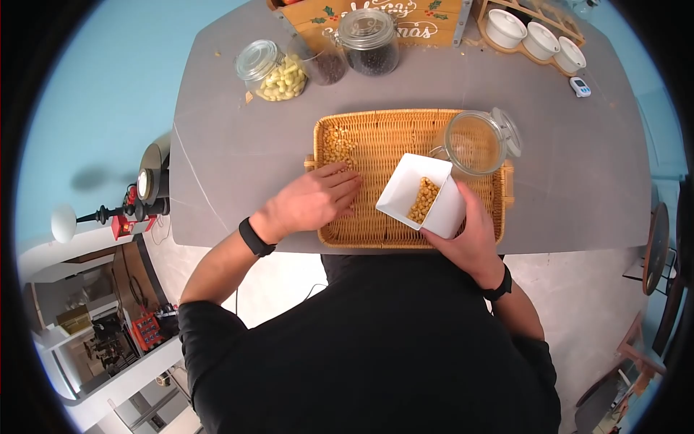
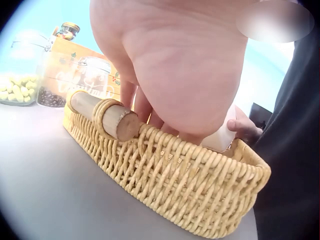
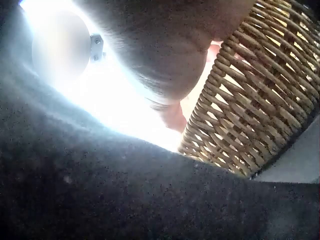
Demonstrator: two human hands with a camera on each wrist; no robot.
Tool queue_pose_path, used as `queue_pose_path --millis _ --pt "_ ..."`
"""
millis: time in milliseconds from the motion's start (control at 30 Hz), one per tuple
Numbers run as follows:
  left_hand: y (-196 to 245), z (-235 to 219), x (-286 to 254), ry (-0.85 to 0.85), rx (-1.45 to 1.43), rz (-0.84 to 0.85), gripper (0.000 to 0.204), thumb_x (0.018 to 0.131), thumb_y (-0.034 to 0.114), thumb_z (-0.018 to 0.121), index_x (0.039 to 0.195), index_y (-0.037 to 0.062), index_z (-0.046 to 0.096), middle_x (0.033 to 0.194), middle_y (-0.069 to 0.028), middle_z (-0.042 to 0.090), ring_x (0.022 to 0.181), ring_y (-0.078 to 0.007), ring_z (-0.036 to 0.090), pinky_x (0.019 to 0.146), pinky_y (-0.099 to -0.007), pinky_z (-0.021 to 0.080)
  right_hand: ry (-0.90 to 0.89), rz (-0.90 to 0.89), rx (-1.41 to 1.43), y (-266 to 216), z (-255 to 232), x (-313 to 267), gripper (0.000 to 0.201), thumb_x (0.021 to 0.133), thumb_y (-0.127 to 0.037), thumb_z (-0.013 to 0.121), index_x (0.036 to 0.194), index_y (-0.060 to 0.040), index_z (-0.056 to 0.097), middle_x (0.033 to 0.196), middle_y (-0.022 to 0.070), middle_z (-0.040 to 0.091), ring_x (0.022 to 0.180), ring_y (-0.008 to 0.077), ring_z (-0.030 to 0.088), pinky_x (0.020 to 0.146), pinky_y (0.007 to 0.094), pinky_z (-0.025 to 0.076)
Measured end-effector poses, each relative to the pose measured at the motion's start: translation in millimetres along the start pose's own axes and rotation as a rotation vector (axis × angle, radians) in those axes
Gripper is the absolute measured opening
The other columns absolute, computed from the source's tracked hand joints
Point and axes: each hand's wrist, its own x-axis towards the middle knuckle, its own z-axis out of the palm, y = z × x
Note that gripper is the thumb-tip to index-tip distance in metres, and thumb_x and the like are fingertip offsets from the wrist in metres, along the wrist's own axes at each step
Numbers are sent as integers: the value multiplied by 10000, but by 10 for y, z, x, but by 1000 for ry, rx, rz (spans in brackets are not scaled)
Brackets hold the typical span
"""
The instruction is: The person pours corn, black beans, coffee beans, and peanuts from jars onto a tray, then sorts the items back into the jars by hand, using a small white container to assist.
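A woven rattan basket tray (image 1: 383, 134) stands at the table's near edge. Loose corn kernels (image 1: 337, 145) lie in its far left corner. Just below them, my left hand (image 1: 312, 199) reaches over the left rim, palm down, its fingers extended into the basket; the fingertips are partly hidden behind the rim in the left wrist view. My right hand (image 1: 473, 239) grips a white square container (image 1: 399, 184) from its right side, thumb and fingers around the base. It is tilted, its mouth facing left, with corn kernels (image 1: 424, 200) inside.
An uncovered clip-top glass jar (image 1: 473, 148) stands in the basket's far right corner. Behind are a jar of pale yellow pieces (image 1: 282, 78), two jars with dark contents, a wooden Christmas box (image 1: 419, 22), white lidded pots (image 1: 541, 41) and a small timer (image 1: 580, 87).
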Motion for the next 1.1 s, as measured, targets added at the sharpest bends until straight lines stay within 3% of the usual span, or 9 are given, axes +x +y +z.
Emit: queue_pose_path --millis 200,300,367,500,600,700,900,1000,1100 --pt "47 35 48 76 -77 57 453 929 330 822 1208 -27 807 1342 -143 791 1372 -305 710 1228 -470 539 -12 20 18 -39 -47 1 990 803 -254 1045 1589 26 513 1421 256 686 1281 445 713 1057 515 604" --pt "-6 -44 -25 -40 -84 58 447 920 327 829 1196 -24 807 1300 -121 802 1355 -302 717 1225 -462 539 -24 44 42 -9 -12 -29 1023 792 -255 1055 1605 23 499 1439 244 690 1297 414 720 1067 496 607" --pt "-28 -89 -33 -59 -46 49 510 878 337 859 1249 -7 796 1372 -123 775 1394 -306 689 1229 -475 534 -27 45 9 0 -19 -34 1074 758 -235 1076 1618 19 484 1452 225 701 1303 365 737 1076 463 615" --pt "72 -220 63 -32 -70 -56 686 771 332 931 1372 46 762 1551 -126 680 1491 -329 609 1238 -507 523 -29 56 3 8 -13 -47 1064 768 -224 1070 1620 18 481 1456 229 701 1319 361 734 1090 462 611" --pt "-17 -49 48 -3 -46 -186 805 710 307 969 1449 93 730 1642 -130 605 1554 -353 544 1249 -527 509 -12 55 9 24 18 -58 1048 772 -231 1068 1612 17 491 1450 235 696 1307 385 730 1074 474 613" --pt "-112 -16 114 -27 13 -284 802 716 290 977 1454 99 730 1619 -127 627 1522 -363 573 1226 -502 531 -9 42 3 27 24 -44 1040 773 -240 1067 1606 18 500 1445 240 691 1293 412 727 1059 488 616" --pt "-373 67 202 -41 105 -253 377 887 176 810 1250 86 766 1262 -82 701 1217 -301 716 962 -415 650 -22 8 -28 16 3 -21 1069 772 -221 1066 1629 18 473 1468 237 695 1322 383 731 1087 467 613" --pt "-443 86 257 -16 142 -213 189 941 123 708 1120 86 751 1107 -69 669 1102 -273 727 864 -402 657 -22 8 -25 17 12 -24 1073 769 -222 1068 1628 19 473 1470 240 693 1321 386 730 1085 471 614" --pt "-469 98 285 -15 167 -181 141 955 125 691 1080 91 745 1084 -65 671 1086 -270 729 843 -398 658 -18 -3 -28 19 -4 -18 1072 767 -222 1069 1626 21 476 1472 245 691 1317 392 732 1083 473 616"
